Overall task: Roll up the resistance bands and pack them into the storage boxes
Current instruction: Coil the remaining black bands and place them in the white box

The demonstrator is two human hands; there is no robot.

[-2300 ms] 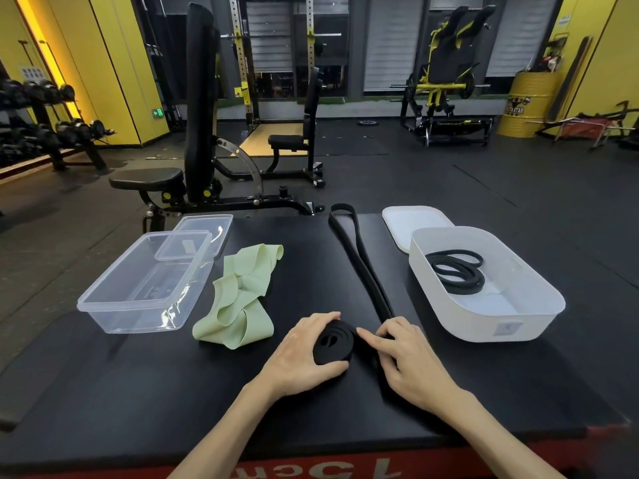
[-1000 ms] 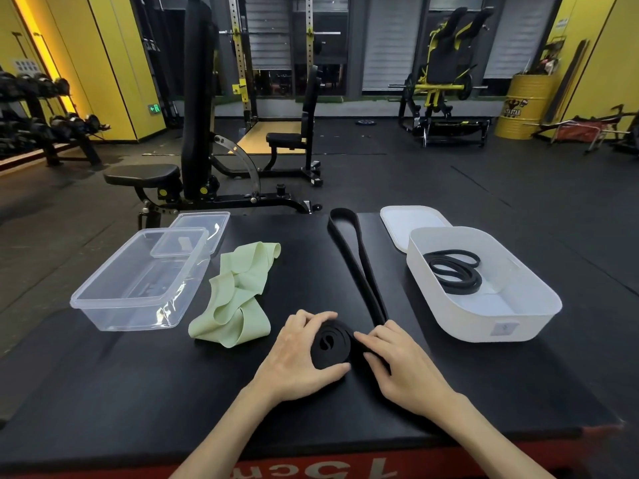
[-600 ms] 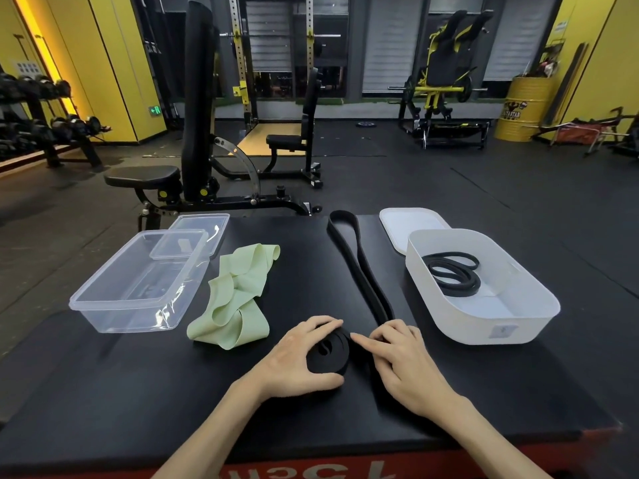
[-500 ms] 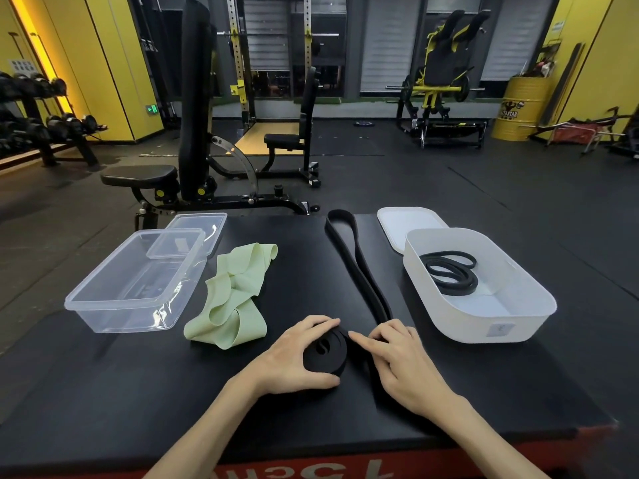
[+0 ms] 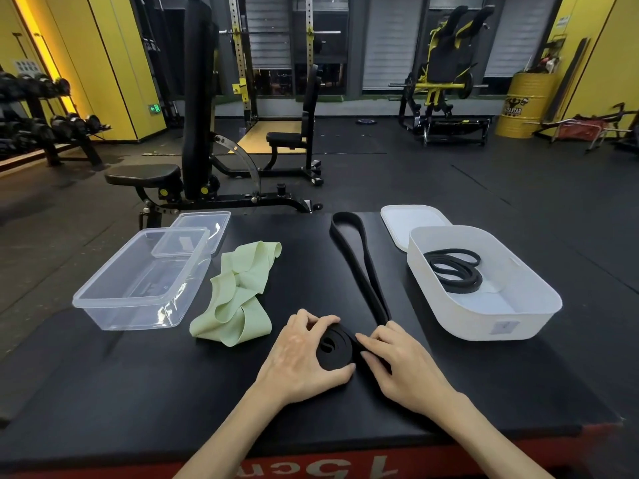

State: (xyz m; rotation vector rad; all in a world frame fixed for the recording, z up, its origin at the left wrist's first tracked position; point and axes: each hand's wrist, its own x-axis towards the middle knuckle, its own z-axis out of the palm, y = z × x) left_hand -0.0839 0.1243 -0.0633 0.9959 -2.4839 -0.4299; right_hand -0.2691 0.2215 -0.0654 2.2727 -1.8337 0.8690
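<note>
Blk bands (image 5: 454, 276) in white box (image 5: 484, 328)

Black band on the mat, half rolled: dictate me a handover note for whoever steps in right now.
Left grip holds the rolled part of the black band; right grip presses its tail flat beside the roll. The tail runs away across the mat.
Done: one thinner band lies coiled in the white box.
Left: finish this roll and box it, then roll the green band, lying loose beside the empty clear box.
</note>
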